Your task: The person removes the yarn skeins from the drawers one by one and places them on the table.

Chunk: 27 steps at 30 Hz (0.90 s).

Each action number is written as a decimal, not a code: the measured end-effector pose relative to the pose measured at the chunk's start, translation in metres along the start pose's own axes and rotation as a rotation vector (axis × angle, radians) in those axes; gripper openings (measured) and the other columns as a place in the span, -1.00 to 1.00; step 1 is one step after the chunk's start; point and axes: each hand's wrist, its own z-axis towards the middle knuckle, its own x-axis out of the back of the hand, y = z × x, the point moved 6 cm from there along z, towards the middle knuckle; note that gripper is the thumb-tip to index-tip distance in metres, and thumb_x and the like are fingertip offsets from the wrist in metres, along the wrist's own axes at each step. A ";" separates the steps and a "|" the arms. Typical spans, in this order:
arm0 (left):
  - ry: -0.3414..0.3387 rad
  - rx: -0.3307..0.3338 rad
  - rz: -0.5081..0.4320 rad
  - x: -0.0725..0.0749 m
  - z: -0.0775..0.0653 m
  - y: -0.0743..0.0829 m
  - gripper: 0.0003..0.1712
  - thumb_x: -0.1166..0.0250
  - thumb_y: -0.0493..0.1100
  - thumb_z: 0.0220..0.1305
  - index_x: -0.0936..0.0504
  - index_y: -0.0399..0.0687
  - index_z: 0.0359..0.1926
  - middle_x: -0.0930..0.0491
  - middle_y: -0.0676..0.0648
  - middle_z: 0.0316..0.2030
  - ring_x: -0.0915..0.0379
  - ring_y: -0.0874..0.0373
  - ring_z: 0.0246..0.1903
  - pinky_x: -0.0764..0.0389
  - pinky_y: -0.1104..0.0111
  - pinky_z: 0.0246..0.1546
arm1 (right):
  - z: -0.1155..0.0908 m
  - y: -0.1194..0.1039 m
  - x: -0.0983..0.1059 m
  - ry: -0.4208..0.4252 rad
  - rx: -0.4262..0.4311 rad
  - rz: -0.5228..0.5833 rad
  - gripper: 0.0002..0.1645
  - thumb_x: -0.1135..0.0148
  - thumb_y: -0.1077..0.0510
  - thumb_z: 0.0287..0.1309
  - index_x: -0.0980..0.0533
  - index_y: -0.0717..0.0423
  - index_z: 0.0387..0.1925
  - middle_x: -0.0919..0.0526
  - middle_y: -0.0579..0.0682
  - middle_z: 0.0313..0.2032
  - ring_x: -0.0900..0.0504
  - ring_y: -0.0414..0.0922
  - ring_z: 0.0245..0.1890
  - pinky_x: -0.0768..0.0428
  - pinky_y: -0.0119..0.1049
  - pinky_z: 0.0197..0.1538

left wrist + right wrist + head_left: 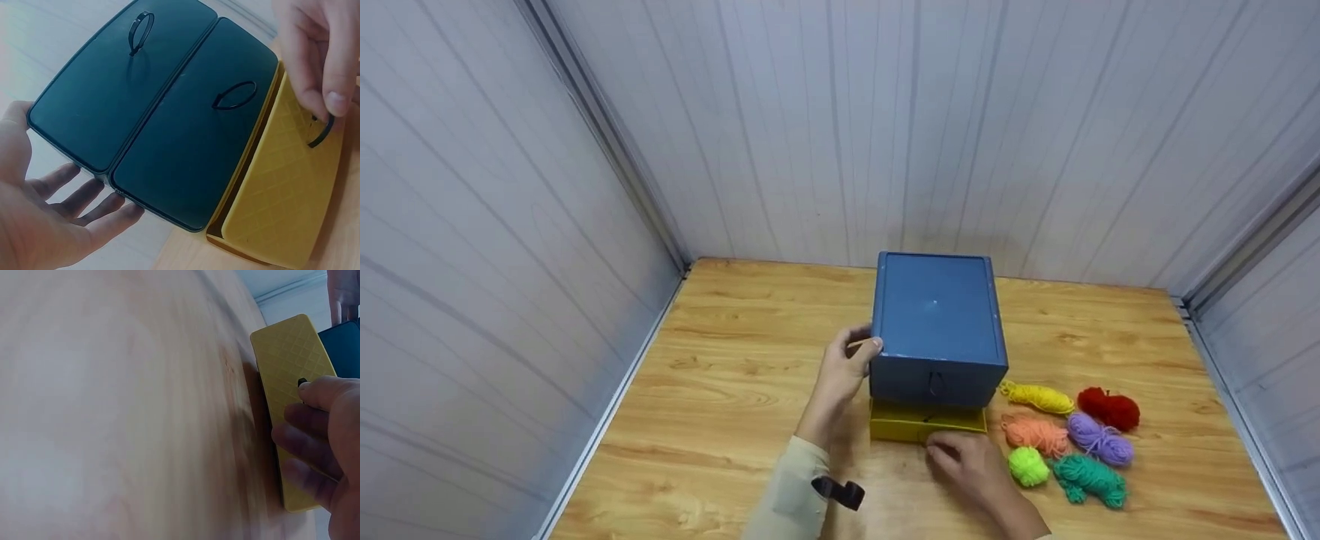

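A small cabinet [936, 307] with a blue top has two dark drawer fronts and a yellow bottom drawer [896, 430] that stands partly pulled out. Each front carries a black loop handle, such as the middle drawer's loop [236, 95]. My right hand [971, 465] pinches the yellow drawer's loop handle [322, 135] between thumb and finger; its other fingers lie near the yellow front [287, 354]. My left hand [844, 366] rests against the cabinet's left side, thumb at the top front corner, fingers [79, 197] spread along the side.
Right of the cabinet lie several yarn bundles: yellow [1039, 397], red [1110, 409], orange [1036, 435], purple [1101, 439], lime [1027, 466] and green [1090, 480]. The wooden table [720, 390] is bounded by pale panels at the back and sides.
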 end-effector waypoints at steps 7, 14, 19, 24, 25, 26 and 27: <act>-0.008 0.000 -0.022 -0.001 -0.001 -0.001 -0.43 -0.30 -0.12 0.37 -0.48 -0.26 0.32 -0.54 -0.24 0.18 -0.56 0.02 0.10 -0.64 0.11 0.09 | 0.012 0.003 0.000 0.012 0.000 -0.068 -0.94 -0.46 0.09 0.20 -0.77 -0.07 -0.29 -0.81 -0.21 -0.30 -0.76 -0.22 -0.28 -0.70 -0.20 -0.18; -0.008 -0.002 -0.001 0.000 -0.002 0.000 -0.42 -0.29 -0.09 0.38 -0.48 -0.24 0.33 -0.53 -0.23 0.19 -0.54 0.00 0.13 -0.64 0.13 0.09 | 0.021 0.009 0.001 -0.010 -0.018 -0.097 -0.94 -0.44 0.07 0.22 -0.78 -0.12 -0.27 -0.81 -0.22 -0.28 -0.76 -0.17 -0.27 -0.69 -0.19 -0.18; -0.005 -0.004 0.003 0.000 -0.002 -0.001 -0.42 -0.29 -0.07 0.39 -0.47 -0.23 0.34 -0.53 -0.22 0.20 -0.53 -0.01 0.14 -0.63 0.10 0.10 | 0.028 0.010 0.002 -0.008 0.003 -0.093 -0.92 -0.42 0.06 0.25 -0.78 -0.12 -0.27 -0.80 -0.25 -0.28 -0.76 -0.18 -0.25 -0.69 -0.15 -0.15; 0.004 -0.002 0.006 0.001 -0.002 -0.002 -0.41 -0.29 -0.07 0.39 -0.47 -0.22 0.35 -0.53 -0.22 0.21 -0.53 -0.01 0.14 -0.63 0.12 0.08 | 0.033 0.011 0.002 -0.010 0.025 -0.102 -0.93 -0.43 0.07 0.24 -0.78 -0.11 -0.27 -0.80 -0.23 -0.28 -0.76 -0.17 -0.23 -0.70 -0.12 -0.11; 0.003 -0.002 0.003 0.001 -0.002 -0.002 -0.41 -0.29 -0.07 0.39 -0.47 -0.22 0.35 -0.53 -0.22 0.21 -0.53 -0.02 0.15 -0.63 0.12 0.09 | 0.034 0.012 0.002 -0.010 0.026 -0.105 -0.93 -0.44 0.07 0.23 -0.78 -0.11 -0.26 -0.80 -0.23 -0.28 -0.76 -0.17 -0.22 -0.70 -0.11 -0.09; 0.004 -0.002 0.006 0.001 -0.002 -0.002 -0.41 -0.29 -0.07 0.39 -0.47 -0.22 0.35 -0.53 -0.22 0.21 -0.53 -0.02 0.15 -0.63 0.13 0.08 | 0.034 0.012 0.001 -0.008 0.029 -0.107 -0.93 -0.45 0.07 0.23 -0.78 -0.11 -0.26 -0.81 -0.22 -0.28 -0.76 -0.16 -0.21 -0.69 -0.10 -0.09; 0.003 -0.002 0.007 0.001 -0.002 -0.002 -0.41 -0.29 -0.07 0.39 -0.47 -0.22 0.35 -0.53 -0.22 0.21 -0.53 -0.03 0.16 -0.64 0.13 0.08 | 0.034 0.013 0.001 -0.004 0.030 -0.107 -0.93 -0.45 0.07 0.22 -0.79 -0.12 -0.26 -0.81 -0.22 -0.28 -0.76 -0.16 -0.21 -0.69 -0.10 -0.07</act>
